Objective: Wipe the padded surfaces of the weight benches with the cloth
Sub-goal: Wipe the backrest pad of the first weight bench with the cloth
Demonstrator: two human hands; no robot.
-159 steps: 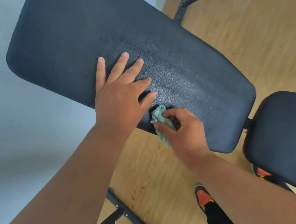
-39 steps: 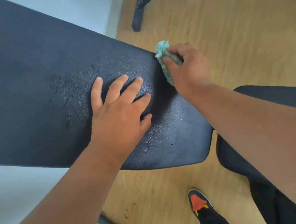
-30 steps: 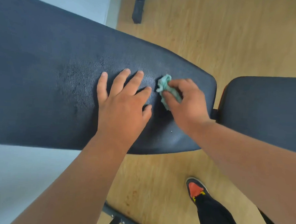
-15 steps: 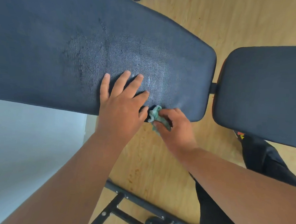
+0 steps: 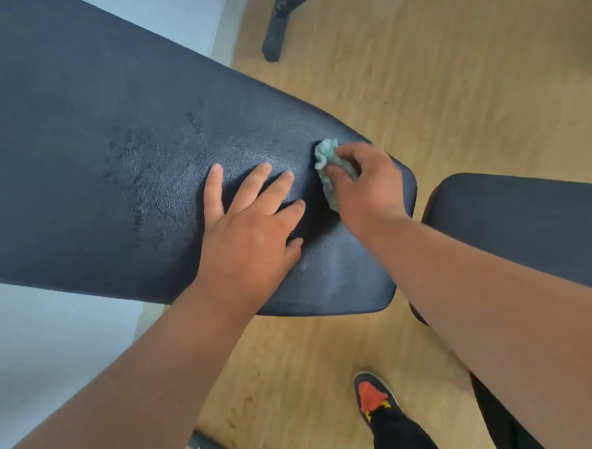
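Here, a crumpled green cloth [image 5: 330, 173] pressed on the long black bench pad [image 5: 118, 180], near its far right corner, at about one o'clock from the pad's middle. Pinched in the right hand [image 5: 366, 190], fingers curled around the wad, knuckles up, forearm running off toward four o'clock. Just beside it, at nine o'clock from the cloth, the left hand [image 5: 253, 232] lying flat on the pad, fingers spread and pointing to twelve o'clock, holding nothing. Dull streaky patches on the leather at nine o'clock from the left hand. At three o'clock from the long pad, a second black pad, the seat pad [image 5: 528, 219], set apart by a narrow gap. Beneath both, a wooden floor [image 5: 449, 78]; a red-and-black shoe [image 5: 374, 398] at five o'clock; a black frame leg [image 5: 281, 28] at twelve o'clock.
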